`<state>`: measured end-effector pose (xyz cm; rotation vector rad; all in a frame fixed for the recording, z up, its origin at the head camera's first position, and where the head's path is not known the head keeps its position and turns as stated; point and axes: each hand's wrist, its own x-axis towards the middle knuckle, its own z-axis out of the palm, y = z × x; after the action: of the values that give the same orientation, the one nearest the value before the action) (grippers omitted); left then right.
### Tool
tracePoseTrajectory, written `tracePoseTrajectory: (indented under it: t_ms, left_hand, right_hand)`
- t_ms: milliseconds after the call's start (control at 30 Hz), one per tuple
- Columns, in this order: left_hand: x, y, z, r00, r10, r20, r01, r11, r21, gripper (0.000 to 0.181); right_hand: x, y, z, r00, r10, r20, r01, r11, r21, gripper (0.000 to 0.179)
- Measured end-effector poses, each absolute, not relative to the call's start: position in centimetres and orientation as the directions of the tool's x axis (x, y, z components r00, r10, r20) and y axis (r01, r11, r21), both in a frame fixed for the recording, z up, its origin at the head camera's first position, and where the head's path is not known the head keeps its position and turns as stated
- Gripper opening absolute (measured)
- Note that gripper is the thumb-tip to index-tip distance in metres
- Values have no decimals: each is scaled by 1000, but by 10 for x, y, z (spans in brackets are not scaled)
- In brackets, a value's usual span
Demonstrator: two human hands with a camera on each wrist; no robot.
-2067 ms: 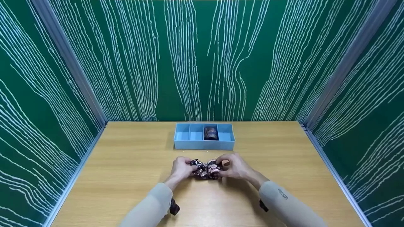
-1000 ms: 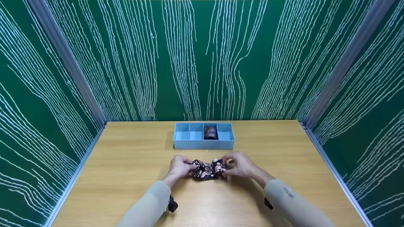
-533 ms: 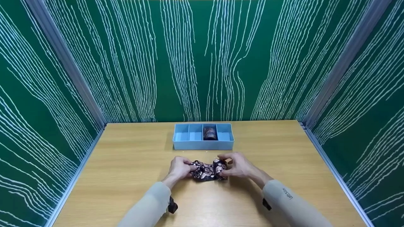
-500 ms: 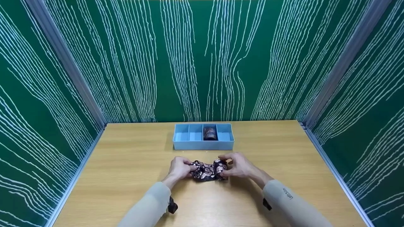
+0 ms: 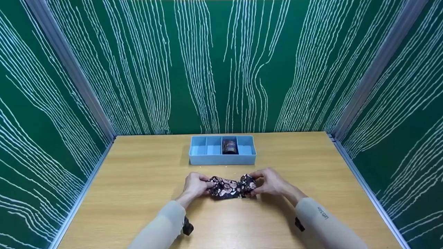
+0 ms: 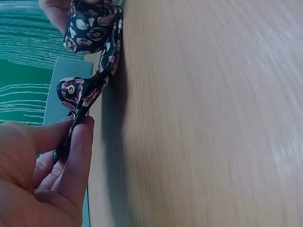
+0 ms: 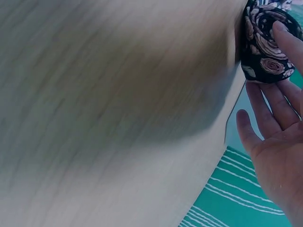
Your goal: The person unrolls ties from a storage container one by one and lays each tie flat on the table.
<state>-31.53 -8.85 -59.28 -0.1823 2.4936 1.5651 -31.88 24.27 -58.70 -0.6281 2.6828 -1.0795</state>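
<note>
A dark cloth strip [image 5: 226,188] with pink and cream flowers spans the gap between my hands, close over the table. My left hand [image 5: 194,185] pinches its left end between thumb and fingers; the left wrist view shows the cloth bunched just past the fingertips [image 6: 83,132]. At the other end the strip is wound into a roll [image 7: 267,45], whose spiral side faces the right wrist camera. My right hand [image 5: 271,181] grips this roll, thumb on one side and fingers on the other.
A light blue divided box [image 5: 221,159] stands behind the hands, near the back of the wooden table [image 5: 145,166]. One compartment holds a dark patterned roll [image 5: 229,147]. Green walls [image 5: 235,69] with white lines enclose the back and sides.
My right hand shifts slightly left, then moves right with the roll. The strip between the hands is stretched longer and flatter than two seconds ago. My left hand stays nearly in place, still pinching its end.
</note>
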Motion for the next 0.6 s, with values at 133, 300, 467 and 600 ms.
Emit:
tracePoseTrajectory:
  t_ms: [133,300,467,600]
  left_hand:
    - [-316,-90,-594,-976,11,-216,-192,411,891,18]
    - [-316,-93,-596,-975,18,-221,-197,387,901,18]
    - [-317,-97,-597,-971,16,-239,-216,371,903,21]
    - [-318,-100,-597,-970,16,-243,-221,365,905,20]
  right_hand:
    - [-318,241,-583,-891,-453,0,-324,637,-700,80]
    - [-319,231,-575,-874,-485,21,-350,600,-719,85]
    - [-320,231,-573,-878,-478,-4,-335,622,-708,76]
    - [-321,240,-575,-878,-478,-1,-343,632,-695,73]
